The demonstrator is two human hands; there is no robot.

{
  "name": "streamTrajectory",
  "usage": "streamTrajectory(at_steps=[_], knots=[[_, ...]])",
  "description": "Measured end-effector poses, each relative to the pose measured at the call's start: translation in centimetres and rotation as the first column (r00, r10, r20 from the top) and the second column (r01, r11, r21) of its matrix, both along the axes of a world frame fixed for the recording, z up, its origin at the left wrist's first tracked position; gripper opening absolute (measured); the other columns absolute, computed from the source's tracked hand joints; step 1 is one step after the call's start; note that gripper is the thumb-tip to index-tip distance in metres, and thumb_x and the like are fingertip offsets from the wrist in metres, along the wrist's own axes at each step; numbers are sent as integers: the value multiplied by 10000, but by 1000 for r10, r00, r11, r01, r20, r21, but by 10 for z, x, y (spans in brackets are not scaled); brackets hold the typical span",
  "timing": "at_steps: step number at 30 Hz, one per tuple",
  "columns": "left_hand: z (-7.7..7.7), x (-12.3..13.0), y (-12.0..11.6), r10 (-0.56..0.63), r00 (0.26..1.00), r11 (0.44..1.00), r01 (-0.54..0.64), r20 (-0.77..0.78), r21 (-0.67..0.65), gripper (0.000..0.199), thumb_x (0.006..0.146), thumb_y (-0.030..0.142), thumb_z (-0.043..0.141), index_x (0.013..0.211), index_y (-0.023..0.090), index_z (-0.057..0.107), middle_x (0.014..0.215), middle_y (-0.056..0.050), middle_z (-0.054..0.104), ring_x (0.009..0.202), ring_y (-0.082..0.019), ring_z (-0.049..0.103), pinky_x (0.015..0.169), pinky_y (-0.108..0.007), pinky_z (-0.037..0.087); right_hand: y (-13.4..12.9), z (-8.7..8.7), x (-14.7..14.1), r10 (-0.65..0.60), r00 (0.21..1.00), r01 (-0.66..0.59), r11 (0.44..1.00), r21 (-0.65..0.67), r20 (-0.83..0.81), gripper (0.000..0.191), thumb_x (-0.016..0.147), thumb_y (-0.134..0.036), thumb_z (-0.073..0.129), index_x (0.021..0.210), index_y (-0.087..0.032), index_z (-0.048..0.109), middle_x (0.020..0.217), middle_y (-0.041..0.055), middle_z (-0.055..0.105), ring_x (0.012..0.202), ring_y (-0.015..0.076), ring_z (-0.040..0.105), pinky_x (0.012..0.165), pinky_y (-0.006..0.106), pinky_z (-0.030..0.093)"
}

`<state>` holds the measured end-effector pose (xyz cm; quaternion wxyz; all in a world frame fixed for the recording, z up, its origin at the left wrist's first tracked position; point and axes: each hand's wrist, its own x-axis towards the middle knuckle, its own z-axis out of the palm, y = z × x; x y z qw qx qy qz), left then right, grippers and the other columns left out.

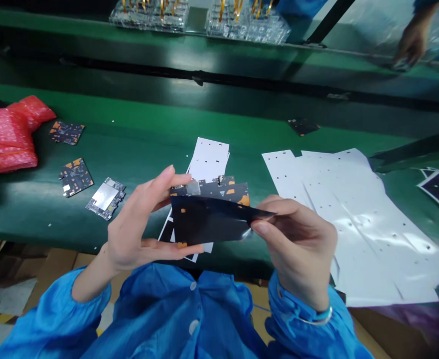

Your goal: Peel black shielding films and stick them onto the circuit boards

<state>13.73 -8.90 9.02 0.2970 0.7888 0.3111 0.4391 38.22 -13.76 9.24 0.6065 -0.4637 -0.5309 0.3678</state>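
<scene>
In the middle of the head view, a dark circuit board (224, 190) with orange patches is held up above the bench. My left hand (140, 219) grips it by its left end, fingers along the top edge and thumb side below. My right hand (297, 239) pinches the right corner of a thin black film (208, 219). That film covers most of the board's face, and its right end lifts away from it. Beneath the board lie white backing sheets (211, 152), partly hidden by board and hands.
Loose circuit boards (75, 177) and one with a silver shield (105, 198) lie left, near red bubble wrap (10, 134). Large white sheets (354, 214) spread right. Another board (303, 126) lies behind. Clear trays (150, 15) stand on the shelf; another person's hand (411, 42) is upper right.
</scene>
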Motion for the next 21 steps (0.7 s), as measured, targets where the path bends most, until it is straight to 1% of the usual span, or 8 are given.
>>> streamTrajectory(at_steps=[4,10,17,21], knots=[[1,0,2,-39,999,999,39,-7,-23,1045,785,446,880,1623,442,257,1456,-60,632,1280,-295,658,967,-436,675,0,-2,3,-28,999,29,1000,-13,24,73,863,-259,817,840,-258,748,719,-11,678,591,136,633,497,278,559],[2,1,3,-28,999,999,28,-17,-22,999,798,475,862,1609,475,279,1423,-45,655,1259,-298,675,935,-432,688,-1,-4,6,-21,1000,22,999,-26,18,77,857,-244,820,834,-255,747,719,-11,676,593,140,628,491,286,552],[-1,-1,4,-59,998,998,59,7,-26,1043,762,430,901,1610,451,295,1465,-28,631,1324,-285,627,979,-409,675,0,-1,4,-3,1000,3,1000,-9,-11,73,876,-264,812,855,-266,742,745,-21,696,633,135,641,541,275,555],[-2,0,5,-45,999,999,46,26,-15,1012,765,455,891,1600,454,319,1458,-28,639,1305,-294,641,957,-420,682,-1,-2,6,-5,999,4,999,-45,-40,74,878,-297,811,856,-278,744,730,-31,674,610,130,612,528,279,521]])
